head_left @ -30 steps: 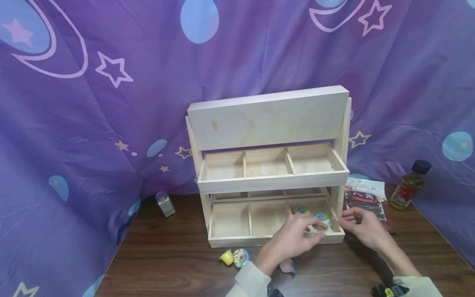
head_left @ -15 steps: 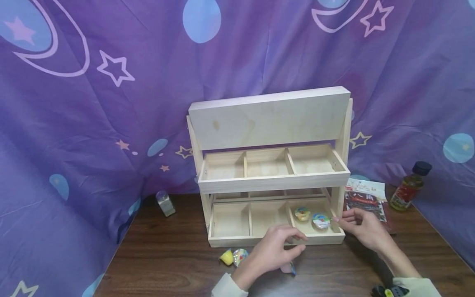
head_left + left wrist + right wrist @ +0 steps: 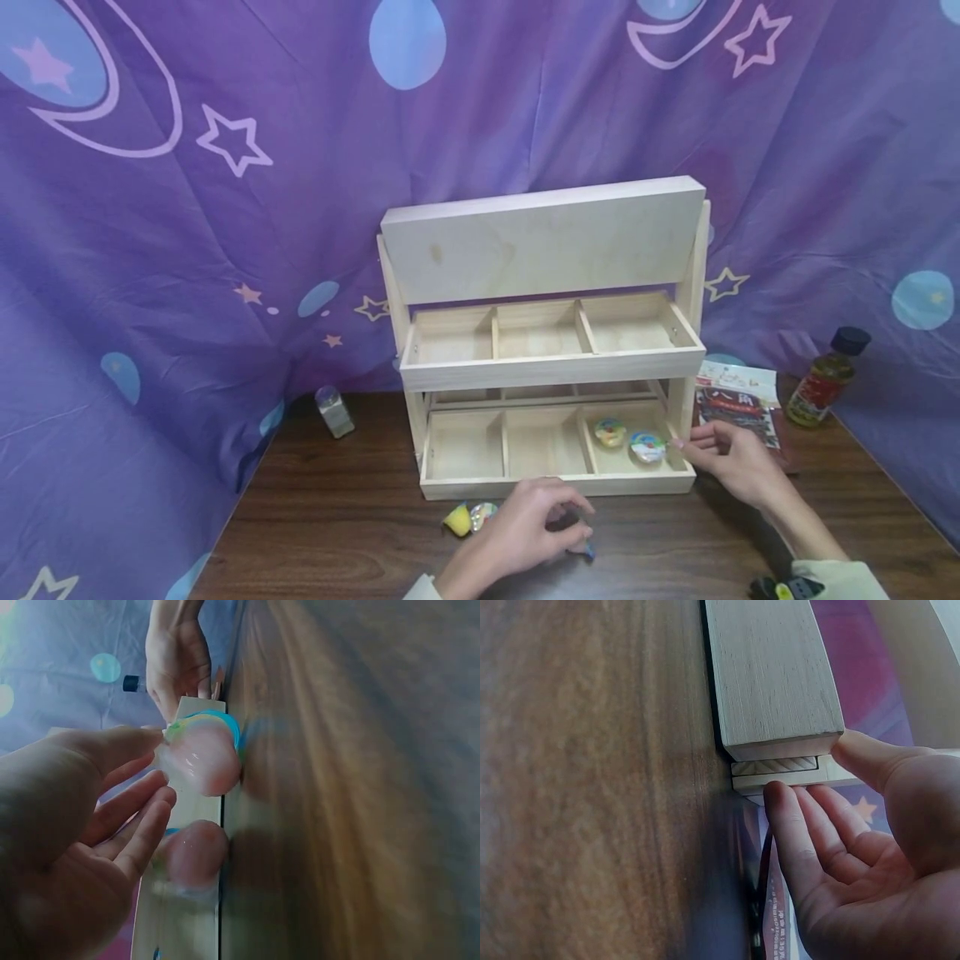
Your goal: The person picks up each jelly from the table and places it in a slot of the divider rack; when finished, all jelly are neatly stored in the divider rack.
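1. My read is that the cup sorting is partway along: a yellow-topped cup [image 3: 610, 432] and a blue-lidded cup [image 3: 647, 447] sit near each other in the lower right compartment [image 3: 618, 461] of the wooden rack [image 3: 543, 242]. I count cups only there on the rack.
2. Left to deal with, I judge, are the loose ones on the tabletop [image 3: 322, 517] in front: a yellow cup [image 3: 457, 522] and a round-lidded cup [image 3: 481, 517] side by side, plus a near pink cup [image 3: 201, 757] and a second pink cup [image 3: 196, 855] showing in my left wrist view.
3. My left hand [image 3: 525, 527] is down among the pink cups, thumb and fingers moderately wide, with nothing gripped. Whether a fingertip touches the near one, I cannot tell.
4. My right hand [image 3: 733, 462] has its fingers narrow, thumb and fingertips on the rack's lower right corner. I take that as steadying it.
5. The bottle [image 3: 822, 382] and packet [image 3: 738, 404] stand apart from this work, by my judgement.
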Available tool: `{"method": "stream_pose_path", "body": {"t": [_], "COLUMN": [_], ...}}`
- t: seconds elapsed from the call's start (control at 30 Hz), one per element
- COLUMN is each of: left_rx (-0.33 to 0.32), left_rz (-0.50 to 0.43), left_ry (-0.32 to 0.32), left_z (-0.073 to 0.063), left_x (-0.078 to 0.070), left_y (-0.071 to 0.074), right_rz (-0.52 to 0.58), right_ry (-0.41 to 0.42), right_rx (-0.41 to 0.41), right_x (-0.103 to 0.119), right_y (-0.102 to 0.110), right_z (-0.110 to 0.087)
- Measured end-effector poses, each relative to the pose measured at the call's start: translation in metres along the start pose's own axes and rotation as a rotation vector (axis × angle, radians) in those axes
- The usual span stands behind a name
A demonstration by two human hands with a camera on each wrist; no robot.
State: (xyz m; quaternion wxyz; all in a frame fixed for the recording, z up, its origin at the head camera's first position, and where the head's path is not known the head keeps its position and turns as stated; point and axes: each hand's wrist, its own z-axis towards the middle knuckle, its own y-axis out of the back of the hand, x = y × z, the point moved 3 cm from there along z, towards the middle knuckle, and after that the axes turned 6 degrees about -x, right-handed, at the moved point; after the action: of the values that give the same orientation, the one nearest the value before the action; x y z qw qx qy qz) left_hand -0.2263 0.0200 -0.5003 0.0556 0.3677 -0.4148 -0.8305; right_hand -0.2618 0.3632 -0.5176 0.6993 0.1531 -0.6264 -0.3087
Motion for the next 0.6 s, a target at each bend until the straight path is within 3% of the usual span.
{"method": "stream_pose_path", "body": {"t": [0.2, 0.6], "left_rx": [0.025, 0.072], "left_rz": [-0.013, -0.087], "left_ry": [0.023, 0.057], "left_z": [-0.012, -0.015], "left_x": [0.001, -0.003], "left_y": [0.001, -0.002], "right_rz": [-0.008, -0.003], "right_ry": [-0.001, 0.006], "right_rx": [0.001, -0.001], "right_x": [-0.001, -0.001], "right_y": [0.0, 0.0], "right_z": [0.001, 0.0]}}
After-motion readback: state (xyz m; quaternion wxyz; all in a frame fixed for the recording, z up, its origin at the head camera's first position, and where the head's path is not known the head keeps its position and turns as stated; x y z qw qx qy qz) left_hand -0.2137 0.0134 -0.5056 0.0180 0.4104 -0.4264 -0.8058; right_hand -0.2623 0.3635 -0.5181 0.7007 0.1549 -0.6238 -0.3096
